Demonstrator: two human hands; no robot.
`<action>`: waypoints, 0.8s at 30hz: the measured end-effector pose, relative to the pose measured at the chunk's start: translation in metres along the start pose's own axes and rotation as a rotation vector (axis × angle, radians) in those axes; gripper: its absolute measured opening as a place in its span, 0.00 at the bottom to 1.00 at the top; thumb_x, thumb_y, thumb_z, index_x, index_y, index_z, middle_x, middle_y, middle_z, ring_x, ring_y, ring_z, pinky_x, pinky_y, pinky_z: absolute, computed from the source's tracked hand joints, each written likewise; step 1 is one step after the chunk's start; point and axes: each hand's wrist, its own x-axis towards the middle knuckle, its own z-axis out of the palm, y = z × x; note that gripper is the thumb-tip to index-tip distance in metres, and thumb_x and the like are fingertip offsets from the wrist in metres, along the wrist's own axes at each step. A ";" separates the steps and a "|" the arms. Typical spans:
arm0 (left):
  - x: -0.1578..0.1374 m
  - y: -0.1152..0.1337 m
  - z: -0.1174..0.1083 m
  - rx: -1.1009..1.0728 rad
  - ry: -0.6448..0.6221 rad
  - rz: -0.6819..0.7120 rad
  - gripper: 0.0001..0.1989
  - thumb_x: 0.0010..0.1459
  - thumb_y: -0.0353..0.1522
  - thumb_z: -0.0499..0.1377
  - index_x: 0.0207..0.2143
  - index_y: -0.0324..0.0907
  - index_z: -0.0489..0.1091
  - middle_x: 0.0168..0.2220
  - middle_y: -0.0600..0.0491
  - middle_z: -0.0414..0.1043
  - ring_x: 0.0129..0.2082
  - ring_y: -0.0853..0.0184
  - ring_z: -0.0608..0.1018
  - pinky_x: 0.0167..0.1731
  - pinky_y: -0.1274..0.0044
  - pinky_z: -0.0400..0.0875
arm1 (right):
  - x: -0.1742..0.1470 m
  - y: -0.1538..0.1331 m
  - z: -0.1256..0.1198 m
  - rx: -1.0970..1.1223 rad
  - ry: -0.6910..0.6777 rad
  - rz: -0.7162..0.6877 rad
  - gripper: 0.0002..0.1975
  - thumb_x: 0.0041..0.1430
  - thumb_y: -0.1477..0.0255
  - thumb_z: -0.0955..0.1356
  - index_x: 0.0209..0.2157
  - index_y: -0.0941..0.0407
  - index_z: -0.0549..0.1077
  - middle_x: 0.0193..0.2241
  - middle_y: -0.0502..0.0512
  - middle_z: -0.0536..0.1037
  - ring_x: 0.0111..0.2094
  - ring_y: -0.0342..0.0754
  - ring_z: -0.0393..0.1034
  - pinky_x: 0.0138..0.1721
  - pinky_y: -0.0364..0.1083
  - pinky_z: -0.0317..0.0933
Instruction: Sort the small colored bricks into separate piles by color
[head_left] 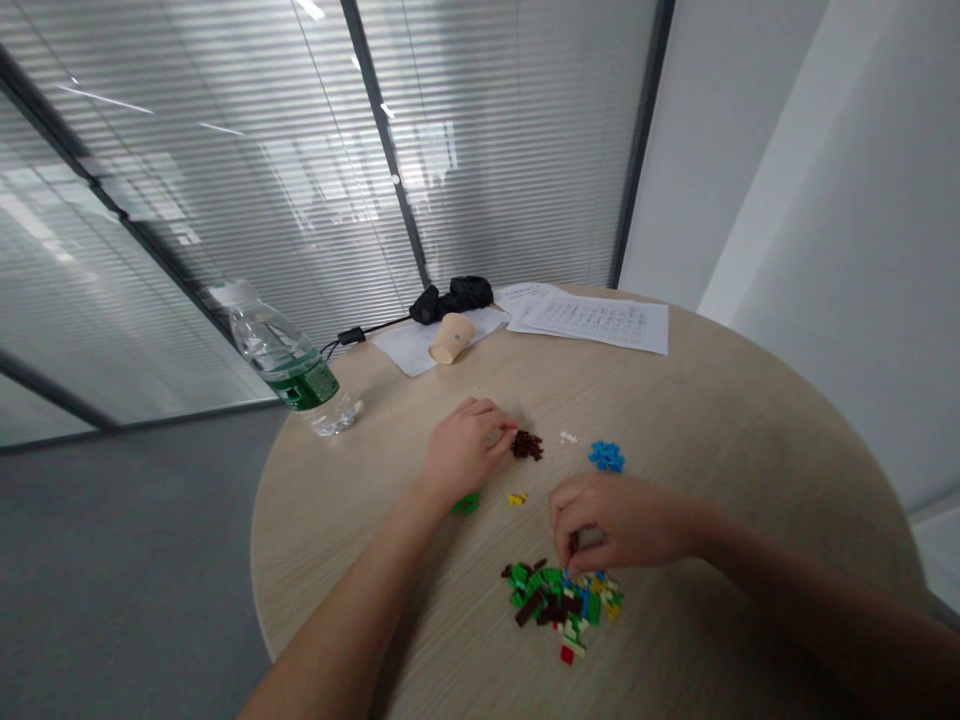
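My left hand (466, 447) is at the left edge of a small pile of dark brown toy bricks (528, 446). Its thumb and forefinger come together there; anything between them is too small to make out. My right hand (611, 520) reaches down to a mixed heap of toy bricks (551, 602) in green, brown, blue, yellow, cream and red. Its fingertips pinch at the heap's upper edge, where a bit of blue brick (568, 575) shows. Green bricks (466, 503) lie below my left wrist, yellow bricks (517, 498) between the hands, and blue bricks (607, 456) beyond my right hand.
A few white pieces (568, 438) lie between the brown and blue piles. A water bottle (296, 375) stands at the round table's (750, 430) left edge. Farther back are a tipped paper cup (451, 338), printed sheets (592, 318) and a black folded bundle (466, 293).
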 end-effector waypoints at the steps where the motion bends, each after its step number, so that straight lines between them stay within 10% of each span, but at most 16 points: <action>1: 0.000 0.000 0.000 -0.004 -0.010 0.003 0.09 0.58 0.33 0.53 0.34 0.42 0.73 0.34 0.53 0.72 0.37 0.65 0.71 0.36 0.74 0.65 | -0.001 0.001 -0.002 -0.007 0.014 0.005 0.04 0.53 0.73 0.69 0.28 0.59 0.76 0.27 0.52 0.74 0.32 0.42 0.68 0.36 0.41 0.59; 8: 0.000 0.002 -0.007 -0.055 -0.157 0.158 0.08 0.58 0.31 0.53 0.35 0.43 0.72 0.32 0.54 0.73 0.35 0.67 0.72 0.35 0.76 0.65 | -0.028 0.023 -0.045 -0.304 0.405 0.385 0.08 0.56 0.72 0.65 0.26 0.58 0.73 0.29 0.53 0.73 0.31 0.45 0.66 0.34 0.44 0.57; 24: -0.005 0.009 -0.020 -0.377 -0.584 0.146 0.07 0.49 0.30 0.59 0.32 0.43 0.75 0.22 0.59 0.68 0.21 0.75 0.67 0.24 0.82 0.58 | -0.035 0.032 -0.050 -0.351 0.323 0.474 0.07 0.54 0.73 0.65 0.27 0.57 0.75 0.27 0.54 0.75 0.28 0.44 0.66 0.32 0.43 0.56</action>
